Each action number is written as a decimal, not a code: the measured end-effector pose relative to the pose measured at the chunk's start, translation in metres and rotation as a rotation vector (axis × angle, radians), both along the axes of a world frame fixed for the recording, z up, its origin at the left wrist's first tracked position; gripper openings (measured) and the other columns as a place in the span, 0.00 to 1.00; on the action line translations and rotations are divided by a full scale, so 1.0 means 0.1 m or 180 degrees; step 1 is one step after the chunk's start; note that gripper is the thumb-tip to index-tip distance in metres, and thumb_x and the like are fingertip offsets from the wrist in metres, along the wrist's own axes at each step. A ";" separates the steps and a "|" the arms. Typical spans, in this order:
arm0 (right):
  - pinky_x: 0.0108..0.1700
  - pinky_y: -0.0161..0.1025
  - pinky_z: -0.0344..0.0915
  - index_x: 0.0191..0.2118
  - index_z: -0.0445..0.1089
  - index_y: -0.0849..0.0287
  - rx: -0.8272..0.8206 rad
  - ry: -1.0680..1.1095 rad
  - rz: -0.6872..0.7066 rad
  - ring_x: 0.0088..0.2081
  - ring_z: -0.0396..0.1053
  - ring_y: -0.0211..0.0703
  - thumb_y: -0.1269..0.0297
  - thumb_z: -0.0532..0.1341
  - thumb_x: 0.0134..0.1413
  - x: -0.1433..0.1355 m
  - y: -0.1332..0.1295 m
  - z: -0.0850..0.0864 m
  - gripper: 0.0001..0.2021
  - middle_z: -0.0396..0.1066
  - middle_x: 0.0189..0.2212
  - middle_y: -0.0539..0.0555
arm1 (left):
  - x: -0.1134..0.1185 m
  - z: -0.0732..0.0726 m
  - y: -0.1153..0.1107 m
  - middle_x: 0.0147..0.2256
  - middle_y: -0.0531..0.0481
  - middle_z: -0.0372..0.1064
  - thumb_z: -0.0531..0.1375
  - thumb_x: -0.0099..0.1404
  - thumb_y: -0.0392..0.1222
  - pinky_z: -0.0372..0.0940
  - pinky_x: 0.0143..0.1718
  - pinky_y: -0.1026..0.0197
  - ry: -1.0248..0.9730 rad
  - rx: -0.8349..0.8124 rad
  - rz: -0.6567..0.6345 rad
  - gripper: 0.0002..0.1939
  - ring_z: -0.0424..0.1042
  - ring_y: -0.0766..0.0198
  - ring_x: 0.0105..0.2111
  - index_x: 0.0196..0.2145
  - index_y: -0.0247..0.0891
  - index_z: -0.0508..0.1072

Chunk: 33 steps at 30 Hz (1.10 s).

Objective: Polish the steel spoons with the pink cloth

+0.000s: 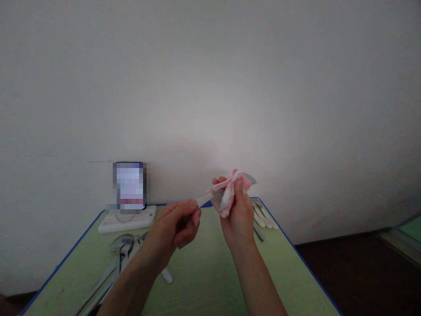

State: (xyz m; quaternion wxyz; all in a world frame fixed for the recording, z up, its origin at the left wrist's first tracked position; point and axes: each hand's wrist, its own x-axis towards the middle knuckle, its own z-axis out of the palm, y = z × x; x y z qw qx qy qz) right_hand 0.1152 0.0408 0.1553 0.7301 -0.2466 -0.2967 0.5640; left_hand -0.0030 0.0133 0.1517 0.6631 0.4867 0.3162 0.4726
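Observation:
My left hand [179,224] grips the flat handle of a metal utensil [204,200], which slants up to the right in front of my chest. My right hand [240,215] is closed around a pink and white cloth [226,195] folded over the utensil's far part. Beyond the cloth shows the utensil's rounded metal end; the cloth hides the rest, so its exact kind is unclear. Both hands are raised above the green table [200,272].
Large metal spoons or ladles [122,243] lie at the left, partly behind my left forearm. White-handled utensils [265,217] and a metal handle [258,233] lie at the right edge. A blurred phone-like screen [130,184] stands behind a white block [128,220] against the wall.

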 end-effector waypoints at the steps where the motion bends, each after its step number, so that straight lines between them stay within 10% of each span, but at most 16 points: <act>1: 0.35 0.35 0.66 0.31 0.72 0.59 -0.0020 0.0047 -0.0046 0.30 0.70 0.37 0.50 0.60 0.49 0.01 0.01 0.00 0.15 0.75 0.27 0.51 | -0.02 0.00 -0.01 0.09 0.62 0.42 0.50 0.62 0.48 0.42 0.15 0.68 0.0189 0.0047 -0.0029 0.18 0.42 0.74 0.11 0.18 0.37 0.61; 11: 0.27 0.33 0.62 0.29 0.73 0.63 -0.0118 -0.1086 0.0057 0.22 0.67 0.37 0.49 0.56 0.52 -0.06 -0.05 -0.08 0.20 0.72 0.20 0.52 | -0.15 0.14 -0.15 0.24 0.54 0.63 0.46 0.66 0.52 0.51 0.26 0.63 0.3486 0.1370 0.0307 0.17 0.62 0.64 0.24 0.29 0.39 0.63; 33: 0.40 0.34 0.66 0.35 0.72 0.61 -0.0969 0.0647 0.0732 0.35 0.71 0.37 0.53 0.53 0.57 -0.21 0.01 -0.10 0.17 0.75 0.35 0.53 | 0.02 0.00 -0.14 0.31 0.47 0.73 0.41 0.69 0.46 0.54 0.32 0.61 0.3858 0.1421 0.0709 0.16 0.71 0.56 0.33 0.37 0.40 0.65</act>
